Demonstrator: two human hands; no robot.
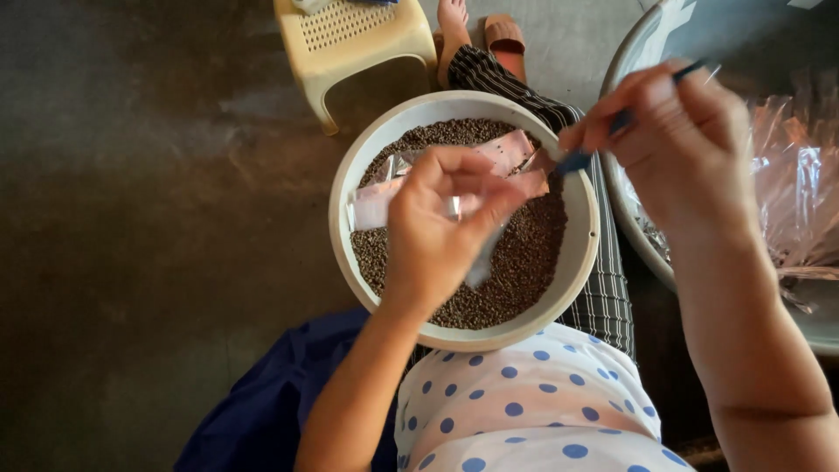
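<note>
Right now we are seated low with a cream bowl (577, 262) on our lap, filled nearly to the rim with small dark-brown seeds (516, 271). Our left hand (437, 232) hovers over the middle of the bowl, fingers curled and pinching a small clear plastic packet (481, 262) that hangs down toward the seeds. More packets with pale pink strips (502, 150) lie on top of the seeds at the far side of the bowl. Our right hand (677, 140) is raised to the right of the bowl, thumb and fingers closed on a slim blue scoop (572, 162) whose tip points at the packet's mouth.

We judge this to be the filling step: one packet is held ready, the scoop is near it. Whether the scoop carries seeds we cannot tell. The next move calls for keeping the packet's mouth spread with the left fingers and bringing the scoop tip squarely over it, since the film is limp and the opening narrow.

At the right sits a large metal basin (629, 218) holding crinkled clear film (795, 175). Beyond the bowl stand a pale yellow plastic stool (350, 44) and another person's foot in a sandal (502, 35), all on a dark floor (131, 218).
</note>
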